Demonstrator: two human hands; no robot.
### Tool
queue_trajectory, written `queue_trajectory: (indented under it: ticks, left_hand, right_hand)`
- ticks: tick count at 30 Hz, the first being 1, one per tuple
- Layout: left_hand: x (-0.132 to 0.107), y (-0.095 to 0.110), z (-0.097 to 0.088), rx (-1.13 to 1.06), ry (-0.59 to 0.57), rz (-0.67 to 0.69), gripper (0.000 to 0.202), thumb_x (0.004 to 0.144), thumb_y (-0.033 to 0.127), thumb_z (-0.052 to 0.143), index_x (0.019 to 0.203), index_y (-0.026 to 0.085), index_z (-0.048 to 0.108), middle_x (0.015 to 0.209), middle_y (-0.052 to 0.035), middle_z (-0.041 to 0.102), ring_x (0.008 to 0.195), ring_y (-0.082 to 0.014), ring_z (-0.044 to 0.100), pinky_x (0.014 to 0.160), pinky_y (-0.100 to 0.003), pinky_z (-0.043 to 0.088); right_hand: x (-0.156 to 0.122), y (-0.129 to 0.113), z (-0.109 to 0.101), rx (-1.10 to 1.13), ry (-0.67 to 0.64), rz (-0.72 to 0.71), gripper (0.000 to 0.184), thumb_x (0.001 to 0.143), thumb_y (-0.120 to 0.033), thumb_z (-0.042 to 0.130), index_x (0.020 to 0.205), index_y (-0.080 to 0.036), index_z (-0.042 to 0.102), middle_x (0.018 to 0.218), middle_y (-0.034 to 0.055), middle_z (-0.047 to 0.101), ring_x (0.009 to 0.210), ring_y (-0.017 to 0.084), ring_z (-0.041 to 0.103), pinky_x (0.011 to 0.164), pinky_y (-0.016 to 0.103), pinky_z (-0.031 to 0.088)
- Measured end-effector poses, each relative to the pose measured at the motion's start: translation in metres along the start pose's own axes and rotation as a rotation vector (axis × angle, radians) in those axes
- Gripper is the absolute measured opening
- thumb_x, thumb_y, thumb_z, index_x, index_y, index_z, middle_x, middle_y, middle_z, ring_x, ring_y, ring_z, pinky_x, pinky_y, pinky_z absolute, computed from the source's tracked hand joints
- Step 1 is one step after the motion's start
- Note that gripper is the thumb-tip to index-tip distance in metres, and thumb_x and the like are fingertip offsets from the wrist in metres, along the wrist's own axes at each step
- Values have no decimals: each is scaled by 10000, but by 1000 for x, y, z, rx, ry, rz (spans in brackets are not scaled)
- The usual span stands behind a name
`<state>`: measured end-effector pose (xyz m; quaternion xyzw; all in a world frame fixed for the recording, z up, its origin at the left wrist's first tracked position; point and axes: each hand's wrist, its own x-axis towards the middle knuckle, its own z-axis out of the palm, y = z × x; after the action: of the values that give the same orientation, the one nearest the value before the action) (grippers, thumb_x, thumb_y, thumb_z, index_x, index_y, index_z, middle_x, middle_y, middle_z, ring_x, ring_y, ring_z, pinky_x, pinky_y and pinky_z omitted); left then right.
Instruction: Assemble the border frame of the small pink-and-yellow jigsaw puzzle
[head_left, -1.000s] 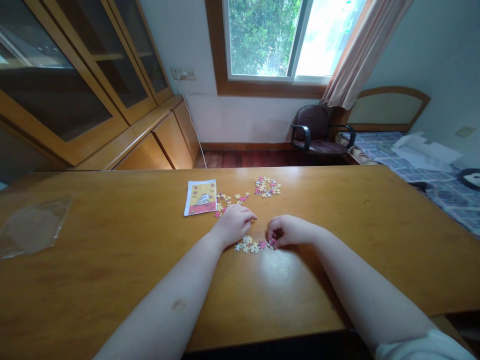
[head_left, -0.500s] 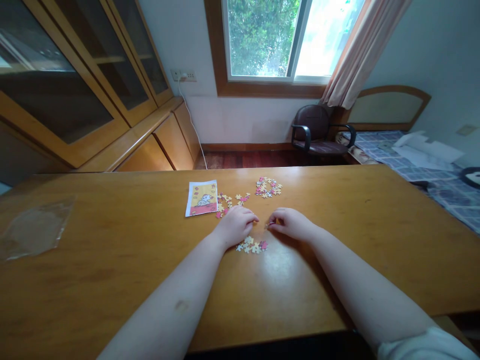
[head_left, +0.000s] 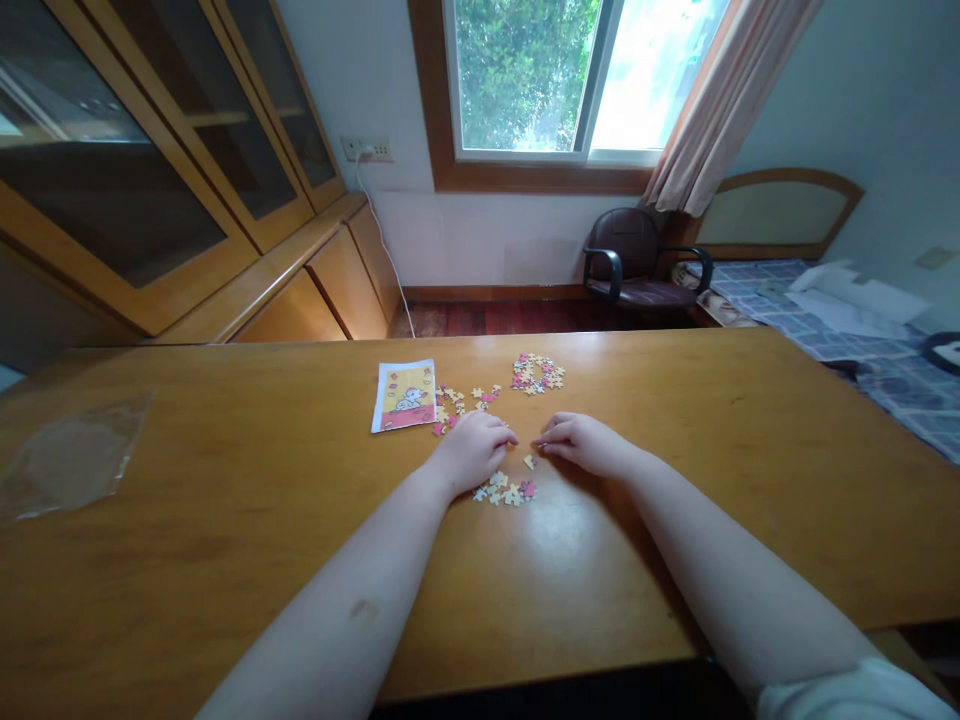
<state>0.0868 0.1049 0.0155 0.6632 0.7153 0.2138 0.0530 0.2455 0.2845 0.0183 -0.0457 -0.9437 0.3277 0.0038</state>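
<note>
On the wooden table [head_left: 225, 480] my left hand [head_left: 471, 450] rests knuckles up with its fingers curled, their tips near the right hand. What it holds, if anything, is hidden. My right hand [head_left: 585, 444] lies beside it, fingers pinched together toward the left. A single puzzle piece [head_left: 529, 461] lies on the table just below the right fingertips. A small cluster of yellow and pink pieces [head_left: 504, 491] sits in front of both hands. More loose pieces [head_left: 459, 401] lie behind the left hand, and another group [head_left: 536, 373] lies farther back.
A yellow and pink picture card [head_left: 404, 395] lies left of the loose pieces. A clear plastic bag [head_left: 64, 455] lies at the table's far left. Beyond the table stand wooden cabinets [head_left: 187, 170], a dark armchair [head_left: 637, 262] under the window, and a bed [head_left: 862, 340] at right.
My right hand moved from the near cluster up and away toward the left hand. A single piece now lies on the table below its fingertips. The left hand stayed put.
</note>
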Motion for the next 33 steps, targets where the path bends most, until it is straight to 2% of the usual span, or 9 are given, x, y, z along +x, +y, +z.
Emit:
queue_trajectory:
  ticks: [4,6,9,11,16,20,24,28,33]
  left_hand:
    - [0,1,-2,5,41,-68,246,855,153,501,925,226,725,917,-34,717,918,-217,602,898,-388,448]
    - [1,-1,-3,5,85,-149,245,861,161,492,931,218,720,927,-40,714,917,-218,603,892,-391,451]
    - [1,-4,-5,-6,151,-258,244,868,171,477,929,208,711,931,-46,706,927,-220,602,891,-389,455]
    - [1,-5,-6,-16,157,-270,243,866,174,476,940,205,706,946,-46,699,949,-224,596,902,-393,453]
    - [-1,-4,-3,-6,91,-130,287,837,151,499,1019,239,703,1032,-44,671,1025,-230,563,967,-414,430]
    - [-3,-1,0,0,45,-55,309,847,161,498,1064,256,697,1139,-52,645,1108,-232,542,1055,-455,377]
    - [-5,1,0,36,-49,-53,371,858,203,513,1190,283,657,1313,-78,569,1274,-279,450,1120,-539,288]
    - [-5,4,-2,86,-119,-75,402,878,235,505,1259,289,625,1402,-95,511,1354,-302,374,1142,-579,224]
    - [-4,6,-2,100,-159,-114,427,899,348,517,1321,320,571,1497,-80,415,1413,-313,291,1161,-592,146]
  right_hand:
    - [3,1,6,93,69,165,275,848,-305,636,1103,-237,715,935,40,714,836,172,643,810,292,491]
    - [5,-1,10,79,119,223,253,822,-307,667,1058,-231,720,876,22,711,765,156,628,739,273,485]
    - [8,-4,15,-21,159,196,134,820,-305,670,895,-218,738,836,17,696,749,148,602,704,258,457]
    - [9,-5,17,-80,178,187,139,827,-321,664,885,-217,735,833,18,689,752,149,596,699,258,446]
    - [5,-7,13,-187,224,169,251,867,-302,589,1074,-210,697,886,33,702,771,154,611,729,263,444]
    - [0,-9,6,-344,155,89,244,846,-195,537,953,-231,754,869,43,713,807,175,622,763,275,432]
    - [2,-14,7,-391,87,7,302,849,-195,524,1039,-251,752,812,49,688,767,173,609,740,273,424]
    - [4,-18,7,-389,97,-38,312,866,-219,529,1104,-247,729,810,58,671,746,173,595,741,286,421]
    - [-2,-14,1,-257,88,-143,230,817,-196,589,960,-227,765,786,39,664,724,154,590,747,279,431]
